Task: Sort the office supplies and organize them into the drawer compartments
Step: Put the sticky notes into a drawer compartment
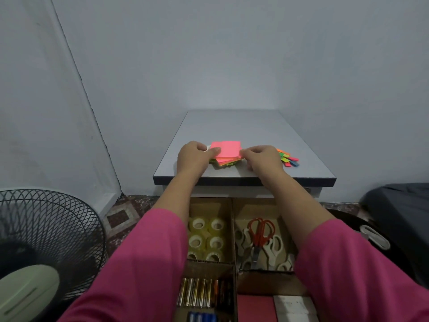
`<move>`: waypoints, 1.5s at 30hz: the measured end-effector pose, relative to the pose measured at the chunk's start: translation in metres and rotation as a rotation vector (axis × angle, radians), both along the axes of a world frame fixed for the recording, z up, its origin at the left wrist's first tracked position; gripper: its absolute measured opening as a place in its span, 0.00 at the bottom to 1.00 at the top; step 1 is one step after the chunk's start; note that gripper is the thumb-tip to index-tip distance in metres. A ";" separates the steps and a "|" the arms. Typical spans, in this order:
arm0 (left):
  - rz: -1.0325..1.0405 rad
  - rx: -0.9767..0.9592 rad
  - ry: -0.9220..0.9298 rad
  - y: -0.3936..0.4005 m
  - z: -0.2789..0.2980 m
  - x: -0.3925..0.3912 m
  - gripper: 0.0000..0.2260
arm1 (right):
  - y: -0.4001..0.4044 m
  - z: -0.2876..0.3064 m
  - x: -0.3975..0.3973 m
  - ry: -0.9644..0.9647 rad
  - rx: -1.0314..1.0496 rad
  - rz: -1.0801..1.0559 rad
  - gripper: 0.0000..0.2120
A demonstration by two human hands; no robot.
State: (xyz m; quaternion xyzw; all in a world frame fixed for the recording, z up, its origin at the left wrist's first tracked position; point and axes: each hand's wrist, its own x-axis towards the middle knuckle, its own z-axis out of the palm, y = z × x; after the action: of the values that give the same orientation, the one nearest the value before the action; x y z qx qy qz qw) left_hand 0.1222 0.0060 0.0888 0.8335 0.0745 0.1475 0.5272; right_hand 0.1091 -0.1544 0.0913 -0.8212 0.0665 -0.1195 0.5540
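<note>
Looking like this sort is mostly wrapped up. The drawer (233,231) is sitting pulled out under the surface (232,126), and its cardboard compartments are already filling in: tape rolls (207,238) are sitting in the back-left section, scissors (261,242) with red and white handles are piling up in the back-right one, and batteries (204,292) are lying in a row in the front-left section. Front-right there's something red and something white, but I can't tell what they are.

What's left is still lying up top. Both hands are working the stack of sticky notes (226,151), pink on top with orange and yellow-green peeking out underneath. The left hand (195,156) is pinching the stack's left edge, thumb lying on the top sheet, and the right hand (261,159) is curling its grip onto the right edge. The stack is still resting on the surface, a bit fanned out, so I'm guessing they're squaring it up.

Just right of that hand, the coloured page flags (289,159) are lying scattered, untouched. So I'd say two groups are still waiting.
</note>
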 end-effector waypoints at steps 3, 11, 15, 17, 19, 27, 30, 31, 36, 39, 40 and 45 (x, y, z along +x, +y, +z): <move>-0.028 -0.196 -0.010 0.003 0.000 0.002 0.15 | -0.001 0.000 0.000 0.002 0.022 0.007 0.14; 0.073 -0.353 -0.099 0.010 0.004 0.000 0.09 | -0.001 0.000 -0.007 -0.052 0.138 0.028 0.14; 0.080 -0.326 -0.106 0.012 0.001 0.000 0.08 | -0.001 -0.001 -0.008 -0.076 0.151 0.031 0.11; 0.071 -0.326 -0.127 0.012 0.000 -0.001 0.08 | -0.003 0.001 -0.010 -0.075 0.178 0.043 0.10; 0.041 -0.335 -0.161 0.014 -0.001 -0.006 0.07 | -0.005 0.005 -0.012 -0.062 0.213 0.052 0.09; -0.173 -0.491 -0.210 0.025 0.002 -0.048 0.06 | -0.033 0.011 -0.058 -0.067 0.353 0.201 0.22; -0.270 -0.451 -0.118 0.020 -0.001 -0.076 0.03 | -0.050 0.005 -0.085 -0.010 0.317 0.267 0.22; -0.300 -0.440 -0.081 0.018 -0.005 -0.085 0.02 | -0.057 0.001 -0.094 0.019 0.305 0.281 0.18; -0.476 -0.150 0.097 0.011 -0.032 -0.130 0.07 | -0.100 -0.022 -0.141 0.280 0.171 0.368 0.09; -0.566 0.113 0.135 0.003 -0.046 -0.154 0.09 | -0.117 -0.030 -0.165 0.501 -0.048 0.400 0.10; -0.598 0.148 0.153 -0.002 -0.049 -0.160 0.10 | -0.120 -0.031 -0.172 0.547 -0.083 0.402 0.10; -0.665 0.488 0.202 -0.028 -0.055 -0.181 0.10 | -0.113 -0.045 -0.190 0.643 -0.467 0.308 0.14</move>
State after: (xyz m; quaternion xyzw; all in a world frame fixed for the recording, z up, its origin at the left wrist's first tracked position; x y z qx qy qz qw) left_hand -0.0587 -0.0225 0.0340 0.9229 -0.1841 -0.0998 0.3232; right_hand -0.0807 -0.2675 0.0460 -0.9205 0.0834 0.2148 0.3155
